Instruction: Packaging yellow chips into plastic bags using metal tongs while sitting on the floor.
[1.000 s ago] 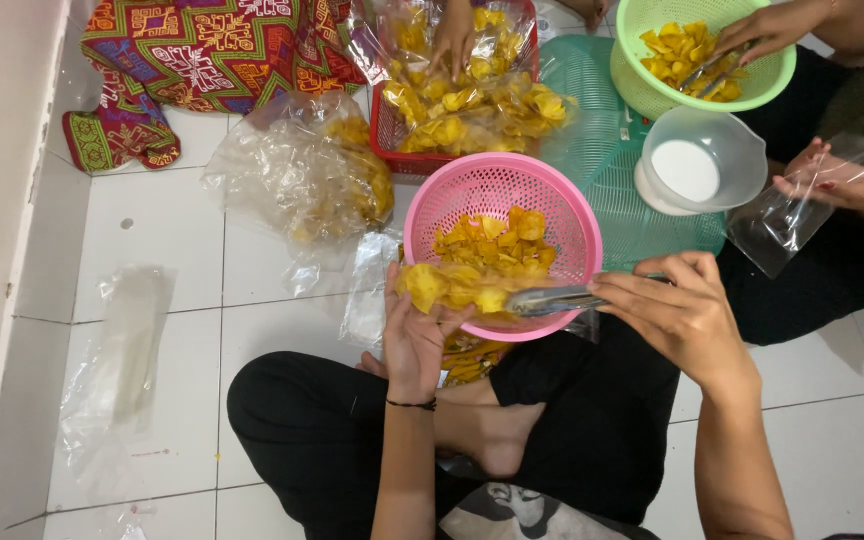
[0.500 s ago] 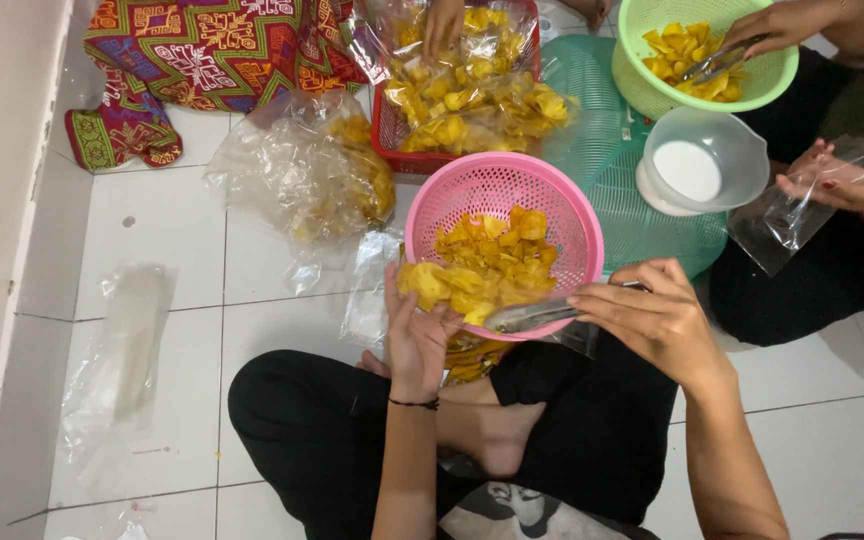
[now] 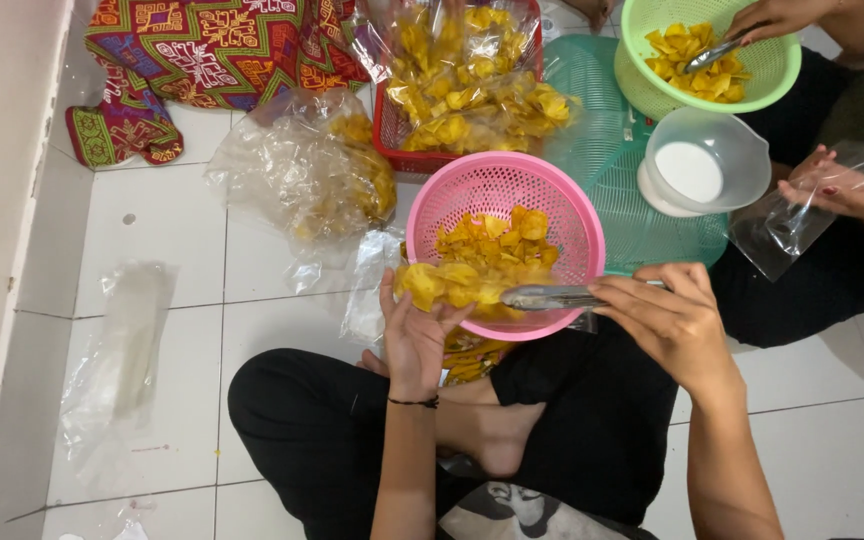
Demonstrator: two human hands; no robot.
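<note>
A pink plastic colander (image 3: 505,190) with yellow chips (image 3: 497,248) rests on my lap. My left hand (image 3: 414,335) is at its near rim, cupped under a small clear bag mouth holding several chips. My right hand (image 3: 667,318) grips metal tongs (image 3: 547,297) that point left across the rim toward the chips by my left hand. A filled bag of chips (image 3: 467,358) lies under the colander between my legs.
A red basket (image 3: 389,128) holds a big clear bag of chips (image 3: 472,85). Another person at the right holds tongs in a green colander (image 3: 752,75) and an empty clear bag (image 3: 792,225). A white bowl (image 3: 702,160), teal tray (image 3: 592,160), patterned cloth (image 3: 202,60), and loose plastic bags (image 3: 122,350) lie around.
My right hand has moved the tongs left and slightly down toward my left hand. The other person's tongs stay in the green colander.
</note>
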